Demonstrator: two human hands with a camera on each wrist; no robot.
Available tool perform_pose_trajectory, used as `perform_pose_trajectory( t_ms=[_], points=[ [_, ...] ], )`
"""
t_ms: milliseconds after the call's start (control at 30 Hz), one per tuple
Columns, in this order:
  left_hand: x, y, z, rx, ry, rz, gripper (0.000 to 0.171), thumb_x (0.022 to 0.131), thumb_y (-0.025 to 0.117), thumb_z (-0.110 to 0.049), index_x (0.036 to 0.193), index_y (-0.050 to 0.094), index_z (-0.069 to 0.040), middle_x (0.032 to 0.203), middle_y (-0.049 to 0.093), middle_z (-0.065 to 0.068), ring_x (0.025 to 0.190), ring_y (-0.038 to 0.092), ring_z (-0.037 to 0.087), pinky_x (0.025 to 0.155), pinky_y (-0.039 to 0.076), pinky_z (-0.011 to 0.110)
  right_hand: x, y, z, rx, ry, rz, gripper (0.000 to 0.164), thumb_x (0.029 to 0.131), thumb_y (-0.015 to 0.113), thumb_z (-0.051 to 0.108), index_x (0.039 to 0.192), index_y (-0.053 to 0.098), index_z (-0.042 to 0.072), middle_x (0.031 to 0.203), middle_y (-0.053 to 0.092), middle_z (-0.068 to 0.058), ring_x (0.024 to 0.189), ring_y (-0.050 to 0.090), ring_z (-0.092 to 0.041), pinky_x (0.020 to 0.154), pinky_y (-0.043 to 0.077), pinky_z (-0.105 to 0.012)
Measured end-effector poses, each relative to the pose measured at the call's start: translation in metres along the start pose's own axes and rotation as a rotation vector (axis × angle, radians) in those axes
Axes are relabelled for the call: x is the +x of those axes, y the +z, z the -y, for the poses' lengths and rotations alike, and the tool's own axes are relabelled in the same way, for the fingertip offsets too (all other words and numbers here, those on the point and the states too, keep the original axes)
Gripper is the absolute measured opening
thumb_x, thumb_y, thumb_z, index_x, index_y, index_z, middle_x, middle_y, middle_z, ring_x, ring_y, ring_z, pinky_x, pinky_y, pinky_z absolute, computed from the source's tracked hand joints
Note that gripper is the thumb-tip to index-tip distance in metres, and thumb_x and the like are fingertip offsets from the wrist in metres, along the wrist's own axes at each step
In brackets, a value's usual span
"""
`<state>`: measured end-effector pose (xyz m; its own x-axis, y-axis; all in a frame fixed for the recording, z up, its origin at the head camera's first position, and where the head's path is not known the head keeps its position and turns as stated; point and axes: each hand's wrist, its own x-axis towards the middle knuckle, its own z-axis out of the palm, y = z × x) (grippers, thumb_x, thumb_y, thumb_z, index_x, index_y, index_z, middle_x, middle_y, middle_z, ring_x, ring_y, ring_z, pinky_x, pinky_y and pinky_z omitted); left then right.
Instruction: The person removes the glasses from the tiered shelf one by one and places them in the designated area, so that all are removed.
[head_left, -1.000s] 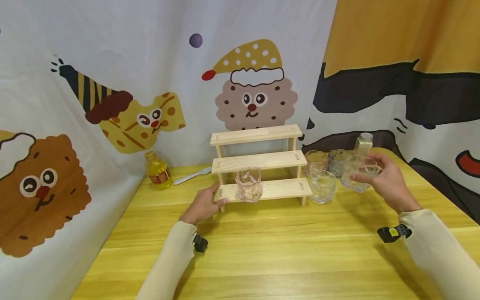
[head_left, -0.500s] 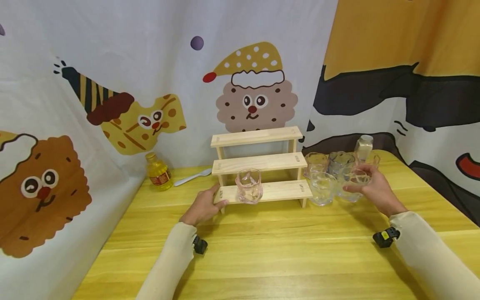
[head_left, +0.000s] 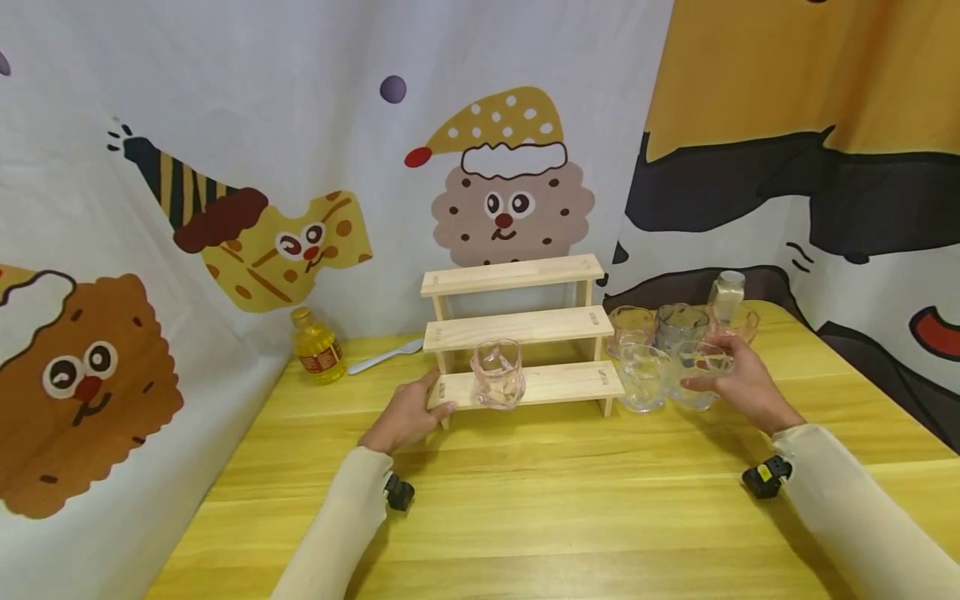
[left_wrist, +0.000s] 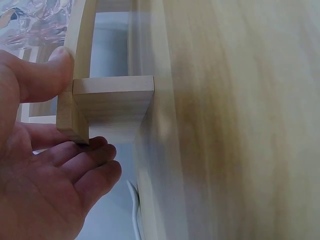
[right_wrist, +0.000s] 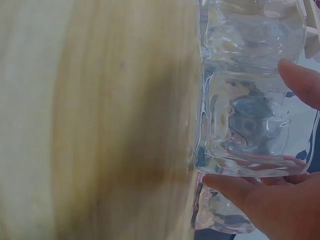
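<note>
A three-tier wooden display stand (head_left: 517,327) stands near the back of the table. My left hand (head_left: 405,410) grips the left end of its lowest shelf (left_wrist: 82,37), thumb on top and fingers around the end. On that shelf sits a faceted pinkish glass (head_left: 498,377). Right of the stand, my right hand (head_left: 744,385) holds a clear glass (right_wrist: 255,125) between thumb and fingers, upright at table level. Close beside it on the left is another clear glass (head_left: 643,379); in the right wrist view the two seem to touch.
Behind the clear glasses stand an amber-pink glass (head_left: 630,327), a dark grey glass (head_left: 681,323) and a pink glass (head_left: 742,321). A jar with pale contents (head_left: 727,296) is at the back. Left of the stand are a yellow oil bottle (head_left: 317,348) and a white spoon (head_left: 384,357).
My right hand has moved the clear glass left, up beside the other clear glass, uncovering the pink glass behind. My left hand has stayed on the stand.
</note>
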<state>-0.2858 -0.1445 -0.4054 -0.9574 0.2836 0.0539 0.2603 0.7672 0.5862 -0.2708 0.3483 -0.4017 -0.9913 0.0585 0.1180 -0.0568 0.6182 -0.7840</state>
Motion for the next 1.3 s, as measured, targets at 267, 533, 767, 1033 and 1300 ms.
perform_pose_trajectory(
  t_ms=[267, 533, 767, 1033, 1300],
  points=[
    [-0.001, 0.0, 0.0, 0.0, 0.001, 0.001, 0.067, 0.099, 0.065, -0.03, 0.155, 0.037, -0.006, 0.125, 0.068, 0.017, 0.109, 0.068, 0.027, 0.095, 0.053, 0.046, 0.002, 0.0, -0.001, 0.009, -0.005, 0.03, 0.104, 0.08, 0.083, 0.014, 0.155, 0.015, -0.009, 0.152, 0.03, -0.039, 0.135, 0.033, -0.058, 0.105, 0.035, -0.069],
    [-0.001, 0.003, 0.002, 0.01, 0.005, -0.01, 0.067, 0.098, 0.066, -0.03, 0.154, 0.038, -0.005, 0.124, 0.068, 0.018, 0.1, 0.067, 0.022, 0.09, 0.054, 0.043, -0.005, -0.005, 0.027, -0.163, -0.064, 0.037, 0.12, 0.083, 0.083, 0.026, 0.159, -0.006, -0.002, 0.157, 0.01, -0.043, 0.139, 0.021, -0.064, 0.104, 0.027, -0.077],
    [-0.001, 0.001, 0.0, 0.004, 0.005, -0.004, 0.067, 0.099, 0.065, -0.03, 0.155, 0.038, -0.006, 0.126, 0.067, 0.018, 0.104, 0.068, 0.025, 0.091, 0.054, 0.044, -0.021, 0.013, 0.068, -0.26, -0.308, -0.229, 0.088, 0.087, 0.076, 0.012, 0.152, 0.022, -0.014, 0.145, 0.033, -0.043, 0.129, 0.034, -0.061, 0.102, 0.029, -0.074],
    [-0.003, 0.001, -0.001, 0.005, 0.004, -0.011, 0.066, 0.098, 0.066, -0.029, 0.153, 0.04, -0.004, 0.124, 0.068, 0.019, 0.101, 0.067, 0.023, 0.09, 0.053, 0.043, -0.026, 0.049, 0.093, -0.243, -0.601, -0.385, 0.076, 0.081, 0.079, 0.001, 0.145, 0.039, -0.01, 0.139, 0.046, -0.035, 0.126, 0.044, -0.051, 0.101, 0.035, -0.068],
    [-0.001, -0.001, -0.001, 0.011, 0.004, -0.014, 0.068, 0.098, 0.066, -0.03, 0.154, 0.038, -0.004, 0.135, 0.063, 0.022, 0.117, 0.065, 0.032, 0.099, 0.052, 0.048, -0.028, 0.093, 0.105, -0.177, -0.662, -0.313, 0.073, 0.084, 0.079, 0.007, 0.145, 0.041, -0.007, 0.139, 0.047, -0.031, 0.125, 0.047, -0.046, 0.101, 0.039, -0.064]
  ],
)
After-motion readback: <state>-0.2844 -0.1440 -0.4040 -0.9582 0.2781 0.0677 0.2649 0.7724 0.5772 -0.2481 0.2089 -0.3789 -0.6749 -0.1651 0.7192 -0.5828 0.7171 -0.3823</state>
